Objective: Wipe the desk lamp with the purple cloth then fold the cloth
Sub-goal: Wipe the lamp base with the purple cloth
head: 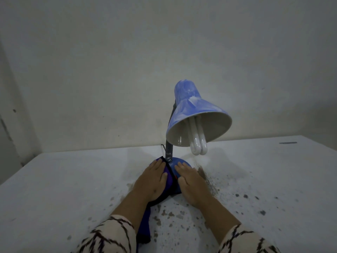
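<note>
Pressing purple cloth flat-fingered onto round blue lamp base, left hand works its left half; right hand, fingers flat, steadies right half. Dusty blue shade above-right, unwiped, near white desk's back edge.

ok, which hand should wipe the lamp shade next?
Left, probably. The left hand already presses the purple cloth on the lamp base; the right hand lies bare, steadying it.
</note>
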`<state>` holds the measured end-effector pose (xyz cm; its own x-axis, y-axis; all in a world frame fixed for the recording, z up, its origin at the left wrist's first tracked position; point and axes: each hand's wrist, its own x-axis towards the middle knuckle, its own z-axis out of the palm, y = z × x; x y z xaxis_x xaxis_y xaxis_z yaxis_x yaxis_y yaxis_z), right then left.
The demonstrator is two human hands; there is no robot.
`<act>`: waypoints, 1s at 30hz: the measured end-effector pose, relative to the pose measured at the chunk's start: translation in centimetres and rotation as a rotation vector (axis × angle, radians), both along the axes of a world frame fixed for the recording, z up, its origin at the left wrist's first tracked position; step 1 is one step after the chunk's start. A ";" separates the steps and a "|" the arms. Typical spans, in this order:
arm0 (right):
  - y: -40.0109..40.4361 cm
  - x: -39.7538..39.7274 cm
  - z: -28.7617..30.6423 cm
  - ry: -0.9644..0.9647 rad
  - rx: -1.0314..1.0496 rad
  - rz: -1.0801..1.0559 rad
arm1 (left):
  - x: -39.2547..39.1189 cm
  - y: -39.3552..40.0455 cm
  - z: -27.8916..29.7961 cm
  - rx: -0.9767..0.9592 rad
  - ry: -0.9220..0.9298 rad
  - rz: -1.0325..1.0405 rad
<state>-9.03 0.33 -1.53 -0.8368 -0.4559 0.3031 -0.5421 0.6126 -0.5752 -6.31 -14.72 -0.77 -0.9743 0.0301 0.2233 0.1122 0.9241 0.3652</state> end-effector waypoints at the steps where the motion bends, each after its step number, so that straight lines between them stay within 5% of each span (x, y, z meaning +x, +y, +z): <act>1: 0.0 0.0 0.0 -0.002 -0.004 0.001 | -0.3 -0.3 0.1 0.024 -0.013 -0.004; 12: -0.1 -0.1 -0.3 -0.025 -0.030 -0.004 | -3.2 -1.8 1.2 0.218 -0.078 -0.039; 23: 0.2 0.4 0.4 -0.077 -0.050 0.021 | -0.4 -1.2 -0.5 0.002 -0.045 -0.063; 30: 0.3 0.6 0.6 -0.221 -0.234 0.004 | 1.1 0.0 -0.3 -0.115 -0.026 -0.103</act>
